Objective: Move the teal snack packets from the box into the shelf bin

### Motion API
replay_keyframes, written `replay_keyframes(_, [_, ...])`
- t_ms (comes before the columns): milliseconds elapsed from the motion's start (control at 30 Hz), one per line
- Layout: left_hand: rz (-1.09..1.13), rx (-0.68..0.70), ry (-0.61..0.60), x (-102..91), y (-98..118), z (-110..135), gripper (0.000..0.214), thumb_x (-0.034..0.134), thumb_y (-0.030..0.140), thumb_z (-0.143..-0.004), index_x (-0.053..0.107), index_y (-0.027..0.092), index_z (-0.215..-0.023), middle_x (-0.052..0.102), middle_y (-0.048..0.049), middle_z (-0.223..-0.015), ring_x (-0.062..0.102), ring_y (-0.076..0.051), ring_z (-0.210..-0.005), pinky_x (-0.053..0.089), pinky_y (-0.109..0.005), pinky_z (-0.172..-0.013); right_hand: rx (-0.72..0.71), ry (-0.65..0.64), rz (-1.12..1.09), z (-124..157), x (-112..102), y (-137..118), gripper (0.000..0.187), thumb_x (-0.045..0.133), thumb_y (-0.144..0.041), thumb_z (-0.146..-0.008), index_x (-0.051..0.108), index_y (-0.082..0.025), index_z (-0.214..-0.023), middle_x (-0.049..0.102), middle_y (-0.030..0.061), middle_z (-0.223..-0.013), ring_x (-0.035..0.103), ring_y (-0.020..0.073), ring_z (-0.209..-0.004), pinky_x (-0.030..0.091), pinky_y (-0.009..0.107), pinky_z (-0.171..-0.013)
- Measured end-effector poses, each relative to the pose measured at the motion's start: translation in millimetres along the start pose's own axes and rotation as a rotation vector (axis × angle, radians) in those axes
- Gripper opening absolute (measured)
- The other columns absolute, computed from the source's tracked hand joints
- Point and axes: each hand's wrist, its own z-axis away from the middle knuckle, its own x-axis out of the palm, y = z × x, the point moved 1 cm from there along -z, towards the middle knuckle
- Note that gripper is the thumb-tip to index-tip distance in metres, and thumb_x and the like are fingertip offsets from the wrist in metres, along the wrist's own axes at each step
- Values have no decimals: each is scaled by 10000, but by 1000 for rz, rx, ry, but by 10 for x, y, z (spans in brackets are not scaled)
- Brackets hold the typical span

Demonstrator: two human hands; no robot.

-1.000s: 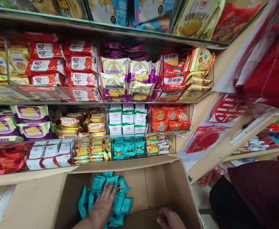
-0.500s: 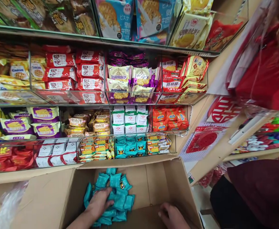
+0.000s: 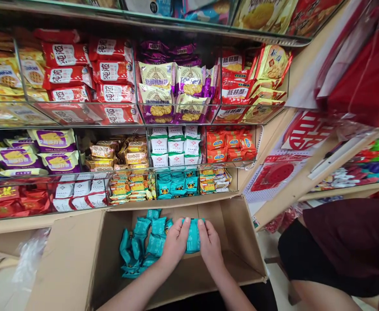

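Observation:
Both hands grip one teal snack packet [image 3: 193, 238] above the cardboard box [image 3: 237, 259]. My left hand [image 3: 177, 237] pinches its left edge, thumb on top. On the other edge, my right hand [image 3: 209, 240] is closed in the same way. The fingers underneath are hidden, so I cannot tell whether more packets are stacked below. A loose heap of the same teal packets [image 3: 156, 244] lies in the left part of the box, beside my left hand.
Behind the box, teal packets [image 3: 177, 186] fill a bottom compartment of the snack shelf. White-and-green packets [image 3: 176, 149] sit one row up. A box flap [image 3: 66, 259] spreads out to the left. At right sits another person in a dark maroon top [image 3: 348, 237].
My left hand has left the heap and moved right. My right hand has risen to meet it, and both now hold a teal packet. The view has shifted downward.

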Motion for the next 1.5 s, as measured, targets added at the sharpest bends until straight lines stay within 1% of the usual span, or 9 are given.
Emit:
replay_keyframes(167, [-8, -20, 65, 52, -24, 57, 358, 407, 511, -759, 438, 193, -597, 453, 13, -592, 435, -128, -602, 357, -232, -562, -78, 79, 151, 7, -75, 51, 383, 276, -440, -851, 444, -196, -608, 458, -26, -523, 430, 116, -494, 345, 217, -484])
replay_keyframes(300, [247, -427, -82, 29, -26, 121, 467, 354, 624, -718, 522, 207, -844, 579, -30, -790, 532, -167, -730, 385, -239, -551, -277, 102, 289, 31, -183, 67, 334, 304, -366, -865, 546, -173, -741, 563, 29, -655, 512, 147, -623, 397, 258, -596])
replay_keyframes(400, [594, -659, -277, -6, -16, 131, 484, 394, 611, -710, 500, 211, -963, 593, -31, -819, 568, -145, -654, 395, -229, -518, -565, -78, 334, 109, -233, 38, 214, 399, -271, -841, 576, -192, -932, 610, 58, -888, 532, 181, -846, 394, 331, -765])
replay_keyframes(533, [727, -442, -227, -70, 20, 112, 373, 629, 250, -658, 498, 220, -1006, 557, -35, -1043, 563, -130, -835, 431, -215, -664, -609, -43, 230, 254, -240, 33, 203, 498, -248, -783, 561, -225, -975, 561, 55, -1053, 457, 213, -1038, 342, 401, -887])
replay_keyframes(633, [611, -291, -220, -76, 91, 141, 486, 637, 198, -659, 444, 239, -1103, 479, -61, -1184, 483, -181, -1030, 425, -246, -759, -247, 157, -18, 276, -220, 100, 383, 498, -325, -777, 436, -190, -1130, 483, 103, -1157, 454, 217, -1050, 394, 368, -843])
replay_keyframes(833, [504, -217, -277, -50, 151, 213, 594, 650, 216, -658, 358, 224, -1176, 536, -84, -1090, 526, -189, -938, 438, -264, -721, 251, -30, -504, 146, -187, 178, 291, 499, -438, -762, 543, -155, -816, 533, -12, -612, 484, 113, -531, 382, 208, -471])
replay_keyframes(1067, [368, -236, -415, -152, 134, 221, 361, 660, 259, -650, 524, 171, -973, 583, -40, -879, 535, -147, -815, 424, -243, -688, 123, -100, -375, 169, -254, 137, 273, 538, -395, -749, 540, -157, -616, 466, -28, -560, 427, 103, -549, 356, 199, -505])
replay_keyframes(1300, [177, -186, -306, -291, 193, 139, 306, 623, 338, -671, 512, 169, -901, 562, -1, -752, 518, -113, -696, 423, -224, -630, 92, -402, -404, 216, -210, 65, 284, 537, -394, -750, 544, -180, -936, 564, 18, -759, 514, 141, -666, 439, 224, -553])
replay_keyframes(1500, [-180, -26, -447, -420, 473, -30, 226, 640, 267, -653, 590, 179, -855, 585, 12, -768, 528, -131, -722, 425, -234, -672, -53, -376, -180, 136, -303, 62, 320, 531, -393, -751, 554, -179, -987, 586, 55, -862, 533, 162, -761, 442, 234, -648])
